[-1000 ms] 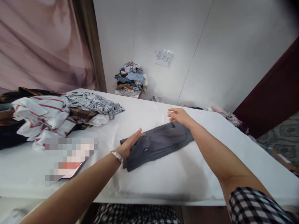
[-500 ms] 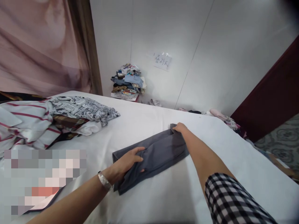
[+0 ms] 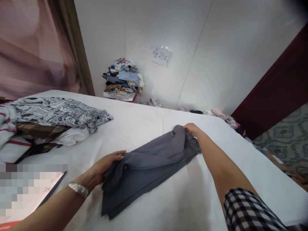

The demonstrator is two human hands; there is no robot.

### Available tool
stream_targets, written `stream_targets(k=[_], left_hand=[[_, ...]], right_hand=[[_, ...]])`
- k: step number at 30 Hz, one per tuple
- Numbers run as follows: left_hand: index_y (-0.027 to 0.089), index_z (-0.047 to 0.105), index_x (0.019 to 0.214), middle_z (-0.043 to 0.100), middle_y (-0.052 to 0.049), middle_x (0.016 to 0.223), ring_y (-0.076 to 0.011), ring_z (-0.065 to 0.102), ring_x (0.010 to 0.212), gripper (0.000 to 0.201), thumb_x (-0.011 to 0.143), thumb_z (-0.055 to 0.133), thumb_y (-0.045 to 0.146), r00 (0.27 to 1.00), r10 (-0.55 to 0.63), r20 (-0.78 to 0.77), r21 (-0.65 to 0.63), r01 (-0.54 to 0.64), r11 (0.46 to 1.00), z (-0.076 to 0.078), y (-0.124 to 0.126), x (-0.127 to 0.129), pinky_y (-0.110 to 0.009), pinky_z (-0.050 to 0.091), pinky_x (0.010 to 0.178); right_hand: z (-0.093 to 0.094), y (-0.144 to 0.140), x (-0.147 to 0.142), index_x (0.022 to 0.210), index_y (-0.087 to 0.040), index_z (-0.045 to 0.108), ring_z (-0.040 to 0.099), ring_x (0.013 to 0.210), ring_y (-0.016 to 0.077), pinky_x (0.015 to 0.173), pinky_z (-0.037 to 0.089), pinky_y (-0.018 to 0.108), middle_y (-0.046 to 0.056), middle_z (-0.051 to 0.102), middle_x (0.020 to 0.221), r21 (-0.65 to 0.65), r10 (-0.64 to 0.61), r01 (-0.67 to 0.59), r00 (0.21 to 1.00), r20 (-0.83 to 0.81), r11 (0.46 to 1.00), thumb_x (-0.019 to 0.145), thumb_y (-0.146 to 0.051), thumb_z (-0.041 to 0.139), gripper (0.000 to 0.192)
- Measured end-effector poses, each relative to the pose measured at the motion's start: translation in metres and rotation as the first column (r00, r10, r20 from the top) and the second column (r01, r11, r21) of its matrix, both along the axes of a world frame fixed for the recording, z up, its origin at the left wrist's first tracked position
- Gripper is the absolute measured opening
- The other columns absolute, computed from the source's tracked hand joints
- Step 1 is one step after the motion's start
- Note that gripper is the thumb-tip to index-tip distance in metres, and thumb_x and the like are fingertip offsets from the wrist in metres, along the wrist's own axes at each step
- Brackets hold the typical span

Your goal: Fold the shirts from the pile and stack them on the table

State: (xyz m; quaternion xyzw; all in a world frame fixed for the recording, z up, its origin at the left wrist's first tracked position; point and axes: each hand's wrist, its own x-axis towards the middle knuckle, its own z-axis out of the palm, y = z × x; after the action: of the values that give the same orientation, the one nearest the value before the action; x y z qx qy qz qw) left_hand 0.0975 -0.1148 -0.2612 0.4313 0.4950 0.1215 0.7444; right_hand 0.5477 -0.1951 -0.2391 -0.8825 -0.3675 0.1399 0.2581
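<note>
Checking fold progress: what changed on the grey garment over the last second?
Both hands took hold. The left hand, flat on the grey garment before, now grips its near end; the right hand went from open above the far end to pinching it. The neat fold has gone loose and rumpled. The clothes pile on the white table lies unchanged.

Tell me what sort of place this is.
Likely a garment-folding workroom: a white-covered table with a heap of shirts, both hands on a grey garment, and a clothes pile against the wall.
</note>
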Motion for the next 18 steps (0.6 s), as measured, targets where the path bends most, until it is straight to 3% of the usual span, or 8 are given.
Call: stream_targets(k=[3,5,8,11,15,18], left_hand=[[0.022,0.053,0.133,0.077,-0.006,0.086,-0.0214,0.072,0.066,0.061,0.074,0.067,0.025,0.999,-0.014,-0.041,0.016,0.015,1.000,0.005,-0.009,-0.003,-0.029,0.058,0.058],[0.022,0.052,0.133,0.077,-0.005,0.083,-0.0215,0.071,0.065,0.064,0.071,0.070,0.024,0.999,-0.026,-0.042,0.038,0.027,0.999,0.012,-0.016,-0.004,-0.029,0.058,0.058],[0.021,0.054,0.129,0.076,-0.004,0.079,-0.0207,0.071,0.063,0.061,0.070,0.070,0.023,0.997,-0.025,-0.079,0.089,0.032,0.996,0.017,-0.018,-0.004,-0.027,0.057,0.057],[0.020,0.058,0.123,0.076,-0.003,0.077,-0.0202,0.071,0.062,0.053,0.070,0.068,0.022,0.991,-0.009,-0.133,0.147,0.029,0.989,0.012,-0.015,-0.005,-0.025,0.055,0.055],[0.023,0.062,0.120,0.076,-0.002,0.074,-0.0211,0.070,0.061,0.052,0.068,0.070,0.022,0.987,0.007,-0.161,0.155,0.018,0.988,-0.005,-0.007,-0.008,-0.026,0.055,0.053],[0.022,0.065,0.116,0.076,-0.003,0.077,-0.0218,0.071,0.063,0.053,0.064,0.074,0.023,0.992,0.017,-0.125,0.159,0.003,0.987,-0.018,-0.002,-0.010,-0.027,0.056,0.056]], right_hand=[[-0.007,-0.001,-0.007,0.117,-0.015,0.066,0.055,0.058,0.0123,0.055,0.046,0.022,0.001,0.065,0.067,0.052,0.014,-0.008,0.991,-0.131,0.999,0.083,-0.015,0.051,0.037],[-0.009,-0.002,-0.011,0.124,-0.019,0.064,0.052,0.057,0.0112,0.055,0.046,0.022,0.000,0.064,0.068,0.069,0.057,-0.044,0.977,-0.207,0.997,0.078,-0.008,0.051,0.049],[-0.006,-0.008,-0.011,0.120,-0.020,0.069,0.052,0.059,0.0109,0.055,0.045,0.022,0.002,0.067,0.077,0.070,0.156,-0.141,0.926,-0.345,0.988,0.070,-0.002,0.051,0.056],[-0.002,-0.016,-0.003,0.116,-0.019,0.072,0.053,0.062,0.0118,0.058,0.046,0.023,0.003,0.068,0.081,0.024,0.196,-0.206,0.882,-0.429,0.978,0.065,-0.001,0.052,0.057],[-0.004,-0.020,0.007,0.114,-0.022,0.073,0.058,0.067,0.0144,0.067,0.049,0.027,0.002,0.071,0.085,-0.156,0.258,-0.322,0.908,-0.330,0.934,0.061,0.000,0.056,0.060],[-0.011,-0.015,0.008,0.117,-0.023,0.072,0.064,0.085,0.0199,0.082,0.050,0.031,0.004,0.073,0.101,-0.173,0.390,-0.412,0.909,-0.148,0.895,0.060,0.000,0.061,0.062]])
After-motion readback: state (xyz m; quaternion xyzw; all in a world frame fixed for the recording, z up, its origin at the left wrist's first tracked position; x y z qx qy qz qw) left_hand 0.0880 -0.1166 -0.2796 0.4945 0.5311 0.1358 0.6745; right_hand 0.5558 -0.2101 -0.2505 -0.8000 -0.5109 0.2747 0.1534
